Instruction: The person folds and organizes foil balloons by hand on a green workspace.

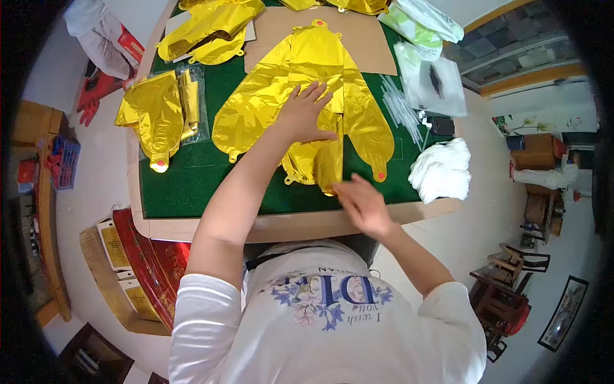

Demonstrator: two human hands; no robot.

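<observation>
A large gold foil balloon (256,96) lies flat and partly folded on the green table mat, with small tabs along its edges and red dots on some of them. My left hand (306,118) is open, its fingers spread and pressing down on the balloon's middle. At the near edge, my right hand (363,203) has its fingers closed on the folded end of the same balloon; they are slightly blurred. The foil under my left palm is hidden.
More gold foil balloons (214,29) lie at the back, some over cardboard (384,57). A folded one (153,115) sits left beside a clear packet. On the right are thin white sticks (401,109), plastic bags (432,86), a black box (442,126) and a white cloth bundle (441,171).
</observation>
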